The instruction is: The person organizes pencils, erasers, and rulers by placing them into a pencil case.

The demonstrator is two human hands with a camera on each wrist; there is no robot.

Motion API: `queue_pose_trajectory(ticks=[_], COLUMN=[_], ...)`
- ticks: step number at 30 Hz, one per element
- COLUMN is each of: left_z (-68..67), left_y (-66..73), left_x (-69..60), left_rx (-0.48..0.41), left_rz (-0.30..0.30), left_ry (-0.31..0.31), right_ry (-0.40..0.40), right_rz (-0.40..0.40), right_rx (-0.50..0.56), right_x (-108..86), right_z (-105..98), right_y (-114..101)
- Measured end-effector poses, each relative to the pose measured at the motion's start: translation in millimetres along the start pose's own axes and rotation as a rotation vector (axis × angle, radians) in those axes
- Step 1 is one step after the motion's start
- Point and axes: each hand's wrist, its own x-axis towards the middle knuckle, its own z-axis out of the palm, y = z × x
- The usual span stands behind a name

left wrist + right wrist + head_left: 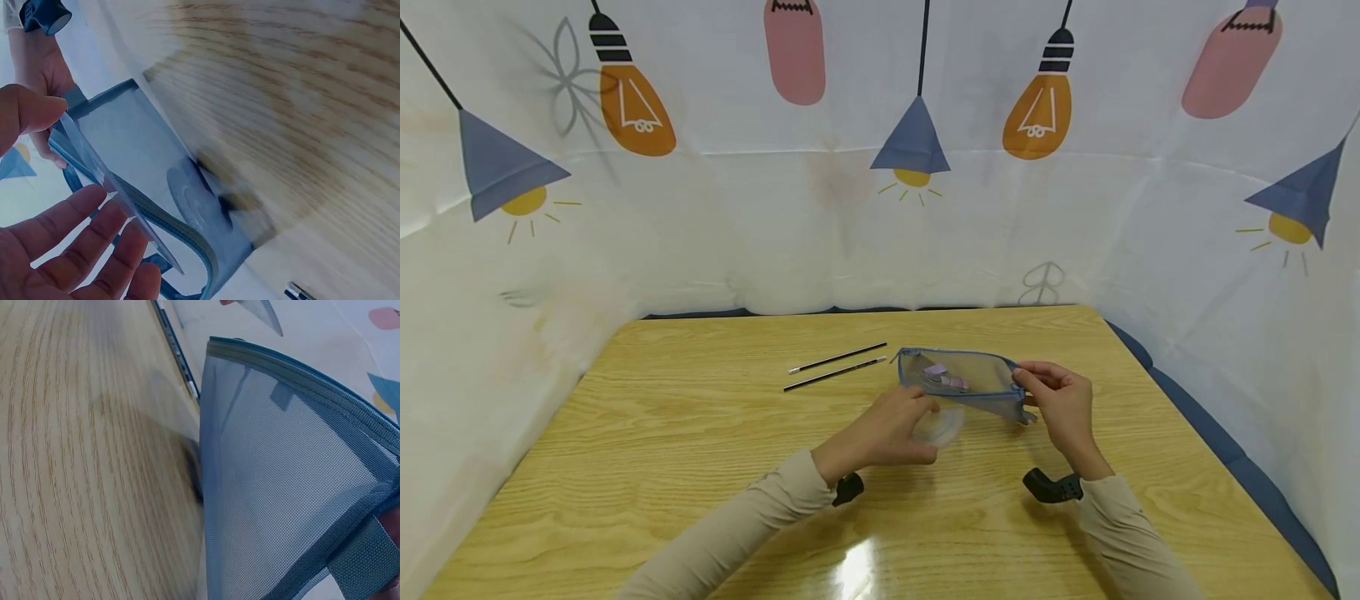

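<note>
Free room over the table left of the pencils; rightward obstacle, mesh pouch

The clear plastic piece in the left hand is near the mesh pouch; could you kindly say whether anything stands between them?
No separate object visibly stands between the clear plastic piece and the mesh pouch. The pouch's own zip edge runs close beside the piece; the two pencils lie off to the side.
</note>
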Motion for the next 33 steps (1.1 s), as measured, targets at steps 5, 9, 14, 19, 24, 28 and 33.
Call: queue_pose_trajectory(ticks=[5, 9, 14, 19, 24, 28, 33], left_z=[-2.5, -4.6, -4.6, -5.4, -6.3, -7.3, -9.0], left_y=[1.2, 1.4, -1.2, -2.4, -3.9, -5.2, -6.1], left_x=[3.6, 5.3, 6.5, 5.9, 6.6, 7.8, 9.4], left_rx=[0.029, 0.017, -0.007, -0.043, -0.071, -0.068, -0.047], left_rz=[0.020, 0.002, -0.026, -0.071, -0.116, -0.133, -0.149], left_ry=[0.016, 0.028, 0.038, 0.029, 0.025, 0.032, 0.045], right_ry=[-0.006, -0.006, -0.007, -0.001, -0.003, -0.008, -0.007], right_rz=[-0.001, 0.009, 0.020, 0.015, 0.016, 0.015, 0.015], right_rx=[0.006, 0.021, 0.042, 0.023, 0.028, 0.020, 0.004], right_x=[0.0, -0.2, -0.3, -0.1, -0.3, -0.6, -0.7], right_z=[0.3, 0.3, 0.5, 0.8, 0.7, 0.8, 0.8], right_y=[0.3, -0.2, -0.2, -0.8, -1.2, -0.7, -0.4])
